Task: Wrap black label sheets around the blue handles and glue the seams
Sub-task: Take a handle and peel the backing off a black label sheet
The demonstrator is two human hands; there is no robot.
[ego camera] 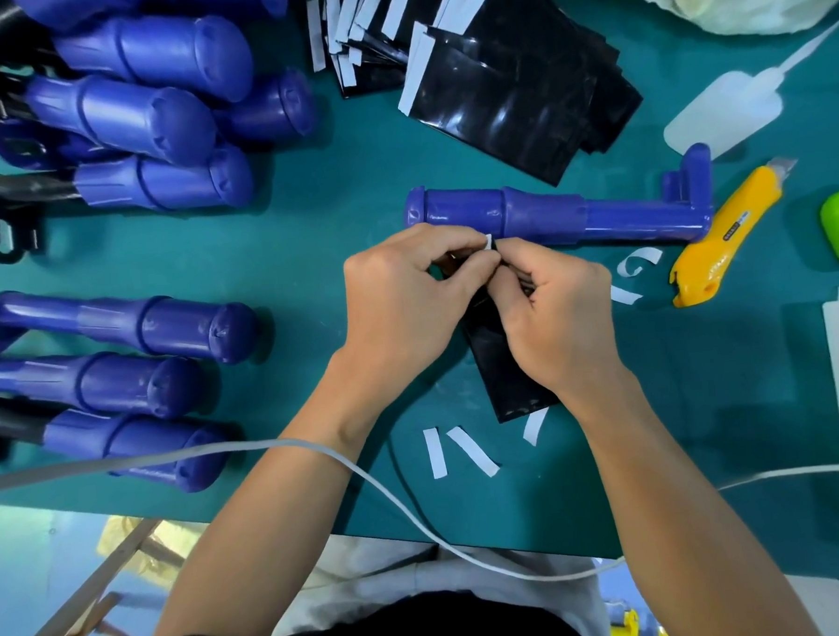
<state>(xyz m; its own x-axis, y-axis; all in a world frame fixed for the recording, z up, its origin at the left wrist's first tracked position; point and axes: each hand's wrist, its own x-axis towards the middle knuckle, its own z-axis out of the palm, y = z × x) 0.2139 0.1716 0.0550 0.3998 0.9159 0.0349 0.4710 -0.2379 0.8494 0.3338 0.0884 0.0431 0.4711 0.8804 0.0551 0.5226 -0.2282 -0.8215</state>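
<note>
Black label sheet (513, 376) is hanging between both hands over the teal table (305, 216), just in front of one bare blue handle (543, 211) that is lying crosswise. Left hand (407, 299) and right hand (558, 320) are both curling in, fingers (457, 247) pinching the sheet's top edge, where a bit of white backing strip (489, 241) is sticking up between the fingertips. Reading this as the liner peel in progress; wrapping is not yet begun on this handle, seam not yet glued.

Progress, judged: early in the cycle for this piece. No grip in view is showing a black wrap that I can make out. Some handles at far left are carrying dark sections at their far ends; cannot tell whether label or tool part.

Counts:
- handles: 1 at the work position; 3 lying in the lower-left row (117, 328); at least 5 piling in the upper-left heap (151, 59), overlap preventing an exact count
- spare sheets: one fanned stack (517, 94), not countable
- peeled strips (435, 452): 3 lying by the sheet's lower end, 2 curling beside the knife
- white squeeze bottle (723, 117), presumably the glue: 1, lying untouched, well apart from the hands
- yellow utility knife (729, 233): 1, lying just beside the handle's crossbar end
</note>
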